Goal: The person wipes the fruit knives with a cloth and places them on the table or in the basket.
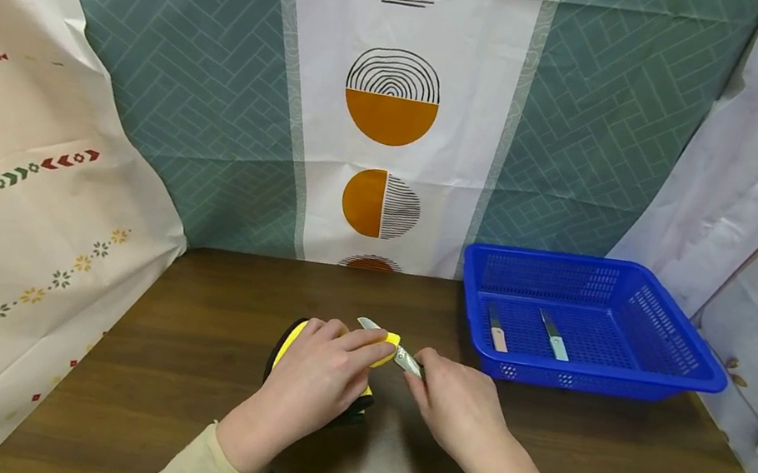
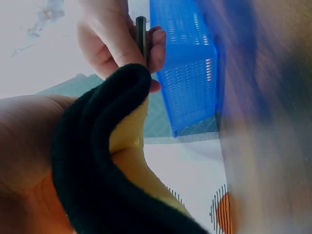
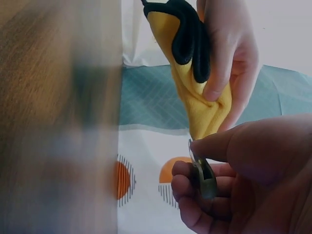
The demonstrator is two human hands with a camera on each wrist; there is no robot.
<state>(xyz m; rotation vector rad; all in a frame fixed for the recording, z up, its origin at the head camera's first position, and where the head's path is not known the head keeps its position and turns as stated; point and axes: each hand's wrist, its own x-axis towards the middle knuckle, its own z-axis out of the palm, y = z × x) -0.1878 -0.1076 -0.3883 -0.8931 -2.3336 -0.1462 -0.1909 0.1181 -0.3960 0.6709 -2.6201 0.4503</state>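
Note:
My left hand grips a yellow cloth with a black edge, folded around the blade of a small knife. The blade's tip shows past the cloth on the far left side. In my right hand is the knife's dark green handle, pinched between thumb and curled fingers. From the right wrist view, the yellow cloth hangs bunched in the left fingers, close to the right thumb. In the left wrist view the cloth's thick black edge covers much of the left hand.
A blue plastic basket stands at the back right of the brown wooden table. Inside it lie a pink-handled knife and a pale-blue-handled knife. Patterned curtains hang behind and at both sides.

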